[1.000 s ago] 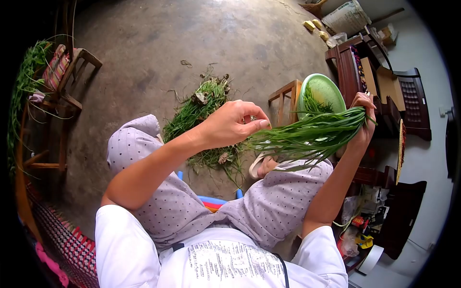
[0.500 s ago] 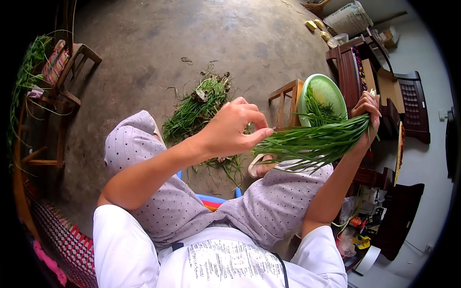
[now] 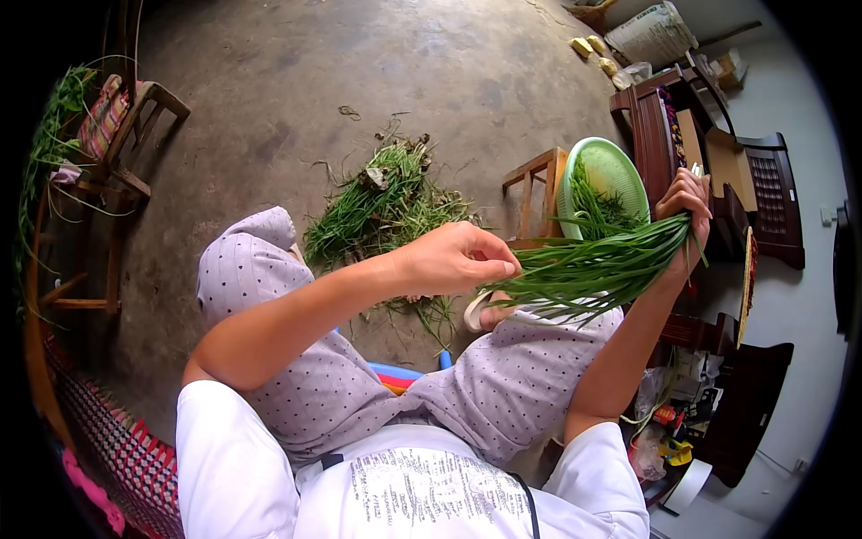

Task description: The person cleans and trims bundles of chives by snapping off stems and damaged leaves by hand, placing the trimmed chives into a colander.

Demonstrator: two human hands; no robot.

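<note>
"Which step have you got on your feed?"

"I'd judge it's picking over a held bundle; the right hand (image 3: 684,211) is wrapped firmly round one end of a bunch of green leaves (image 3: 593,269), just right of the green basket (image 3: 620,171); the left hand (image 3: 453,256), left of the basket and nearer the body, has thumb and finger drawn together at the loose leaf ends; whether a blade is caught between them, I cannot tell."

"And the bunch itself; where is it, and how does it lie?"

"In the air, just on the body side of the basket; its long axis runs crosswise, the gripped end to the basket's right and a little farther from the body, the loose end fanning out leftward to the left hand; more greens lie inside the basket, and a pile of greens (image 3: 377,198) sits on the floor (image 3: 269,135), well to the basket's left."

"What would the next move call for?"

"A steady hold on the right, I'd say; on the left, a light, exact pinch that picks out single blades without dragging the rest."
</note>
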